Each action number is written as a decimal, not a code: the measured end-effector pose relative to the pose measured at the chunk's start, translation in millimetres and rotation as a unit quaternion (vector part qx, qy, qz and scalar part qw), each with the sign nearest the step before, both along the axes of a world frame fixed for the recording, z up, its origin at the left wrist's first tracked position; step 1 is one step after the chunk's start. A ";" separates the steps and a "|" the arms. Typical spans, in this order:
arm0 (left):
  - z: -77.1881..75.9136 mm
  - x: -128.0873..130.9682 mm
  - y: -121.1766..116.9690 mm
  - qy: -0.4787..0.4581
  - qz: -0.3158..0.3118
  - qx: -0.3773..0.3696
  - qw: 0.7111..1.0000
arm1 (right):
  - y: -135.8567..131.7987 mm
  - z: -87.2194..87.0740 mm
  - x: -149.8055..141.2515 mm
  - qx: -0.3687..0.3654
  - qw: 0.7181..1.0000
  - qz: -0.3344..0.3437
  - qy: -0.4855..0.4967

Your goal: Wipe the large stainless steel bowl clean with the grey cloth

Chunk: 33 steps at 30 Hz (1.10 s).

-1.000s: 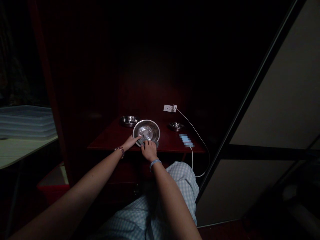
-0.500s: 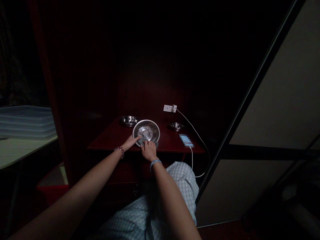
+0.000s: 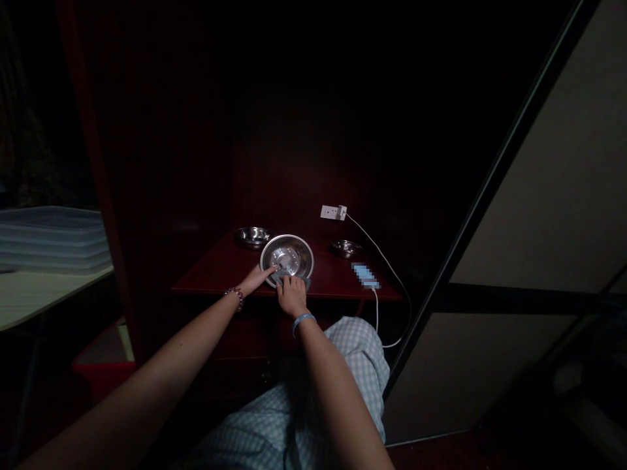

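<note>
A shiny metal bowl (image 3: 300,251) is tilted towards me near the front edge of the dark red shelf (image 3: 206,271). My left hand (image 3: 255,279) grips its left rim, thumb over the inside and the other fingers hidden behind. My right hand (image 3: 292,295) is closed on a grey cloth (image 3: 306,283), pressing it against the near rim of the bowl. Part of the cloth hangs out to the right of the fingers. Behind, on the left, stands a second metal bowl (image 3: 252,237); a smaller metal bowl (image 3: 345,248) sits to the right.
A blurred-out phone (image 3: 365,275) lies at the shelf's right, its white cable (image 3: 386,251) looping to a wall socket (image 3: 329,212). Stacked clear plastic lids or trays (image 3: 53,241) rest on a pale table (image 3: 53,294) at left. A sliding door (image 3: 529,196) stands at right.
Hardly anything differs. My right hand and the cloth have shifted very slightly at the bowl's near rim; my left hand and the bowl stay put.
</note>
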<state>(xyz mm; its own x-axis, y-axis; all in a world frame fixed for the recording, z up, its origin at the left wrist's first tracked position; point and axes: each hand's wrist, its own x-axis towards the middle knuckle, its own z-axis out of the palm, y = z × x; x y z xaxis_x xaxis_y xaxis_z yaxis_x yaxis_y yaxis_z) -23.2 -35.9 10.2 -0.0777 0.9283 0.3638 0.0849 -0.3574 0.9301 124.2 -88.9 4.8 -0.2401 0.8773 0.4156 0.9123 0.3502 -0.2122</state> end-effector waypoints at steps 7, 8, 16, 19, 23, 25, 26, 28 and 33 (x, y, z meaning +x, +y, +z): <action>-1.1 -0.6 0.8 0.006 0.006 0.001 1.000 | 0.1 0.7 0.6 0.001 1.000 0.001 -0.002; -1.3 -0.7 0.8 0.008 0.006 0.002 1.000 | 0.3 1.0 0.7 0.000 1.000 0.002 -0.003; -1.1 -0.9 1.3 0.009 0.001 0.000 1.000 | 0.9 2.6 2.0 -0.009 1.000 0.011 -0.005; -2.7 -1.6 3.3 0.004 0.002 0.002 1.000 | 0.6 2.8 2.2 -0.002 1.000 0.013 -0.001; -4.2 -2.0 5.4 0.000 -0.004 0.002 1.000 | 0.0 2.9 2.1 0.002 1.000 0.015 0.000; -4.2 -2.0 5.5 0.004 -0.002 -0.001 1.000 | -0.1 2.6 2.0 0.000 1.000 0.013 -0.002; -4.1 -1.9 5.4 0.006 0.000 -0.002 1.000 | -0.1 2.2 1.9 0.000 1.000 0.012 -0.003; -3.9 -2.0 5.2 0.010 0.005 -0.003 1.000 | 0.4 1.2 1.7 0.001 1.000 0.010 -0.003; -4.2 -2.3 4.9 0.013 0.009 -0.001 1.000 | 2.1 -1.4 1.0 0.020 1.000 0.006 -0.002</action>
